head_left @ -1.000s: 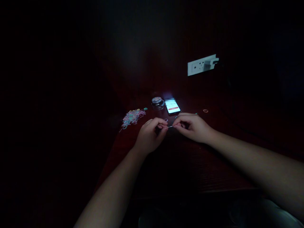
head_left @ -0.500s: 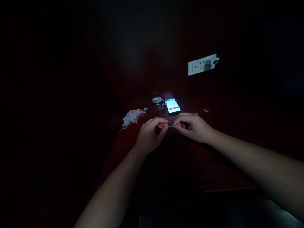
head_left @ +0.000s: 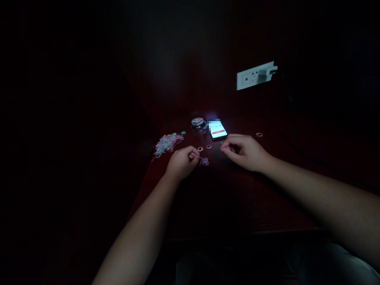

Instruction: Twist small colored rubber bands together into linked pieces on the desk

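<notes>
My left hand is closed in a pinch. At its fingertips is a small bunch of purple rubber bands, touching or nearly touching them. My right hand is also pinched, thumb against fingers, and whatever may be in it is too small to make out. A pink rubber band and a purple rubber band lie between the hands. Just beyond my right fingertips a bluish band shows in part. A heap of mixed coloured rubber bands rests left of my left hand.
A small round jar with a patterned lid stands behind the hands, beside a lit phone. An orange band lies at the right on the dark reddish table. On the wall is a socket with a plug in it.
The hands have moved apart, and the thin strand stretched between them no longer spans the gap. The purple bunch and the loose bands between the hands now show. The view has shifted slightly.
</notes>
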A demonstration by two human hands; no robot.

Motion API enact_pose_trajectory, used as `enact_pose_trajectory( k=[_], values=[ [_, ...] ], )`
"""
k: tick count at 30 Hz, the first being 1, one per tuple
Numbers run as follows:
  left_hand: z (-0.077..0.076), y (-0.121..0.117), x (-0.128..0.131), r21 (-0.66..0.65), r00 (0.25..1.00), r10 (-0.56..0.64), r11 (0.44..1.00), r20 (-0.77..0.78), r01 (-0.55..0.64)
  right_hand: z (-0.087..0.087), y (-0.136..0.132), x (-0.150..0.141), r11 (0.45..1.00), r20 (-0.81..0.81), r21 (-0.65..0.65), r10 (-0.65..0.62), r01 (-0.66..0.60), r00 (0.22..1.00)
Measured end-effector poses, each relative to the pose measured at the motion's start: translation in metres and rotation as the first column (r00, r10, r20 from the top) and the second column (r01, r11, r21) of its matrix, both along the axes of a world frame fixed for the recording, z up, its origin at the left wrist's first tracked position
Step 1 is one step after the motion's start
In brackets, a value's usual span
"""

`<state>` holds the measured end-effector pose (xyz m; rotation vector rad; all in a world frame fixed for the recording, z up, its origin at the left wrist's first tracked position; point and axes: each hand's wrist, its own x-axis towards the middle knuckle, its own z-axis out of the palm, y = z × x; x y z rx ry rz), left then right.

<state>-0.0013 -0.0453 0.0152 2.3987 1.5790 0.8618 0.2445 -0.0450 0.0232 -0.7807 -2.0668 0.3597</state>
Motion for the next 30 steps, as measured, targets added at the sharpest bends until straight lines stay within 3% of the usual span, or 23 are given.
enact_pose_trajectory(
  k=[7,14,17,22,26,30],
  values=[
    [-0.001,0.001,0.002,0.035,0.994,0.086,0.996,-0.06,-0.084,-0.001,0.0,-0.001,1.0,-0.013,-0.018,-0.002,0.002,1.0],
    [0.002,-0.005,0.003,-0.099,0.994,-0.008,0.995,-0.106,-0.003,0.0,0.001,0.001,1.0,0.025,0.017,0.004,-0.005,1.0],
    [0.003,-0.004,0.0,-0.091,0.993,-0.009,0.996,-0.117,-0.002,0.001,0.001,0.001,0.997,0.17,0.062,0.043,-0.054,0.984],
    [0.0,0.003,-0.008,-0.039,0.985,-0.016,0.999,-0.172,0.009,-0.01,0.005,-0.002,0.995,0.462,0.042,0.065,-0.095,0.884],
    [-0.003,0.006,-0.007,-0.036,0.96,-0.046,0.999,-0.276,0.037,-0.025,0.011,-0.007,0.996,0.527,0.011,0.069,-0.088,0.847],
    [-0.003,0.007,-0.004,-0.064,0.956,-0.071,0.996,-0.285,0.054,-0.029,0.012,-0.012,0.997,0.56,-0.018,0.07,-0.073,0.826]
  ],
)
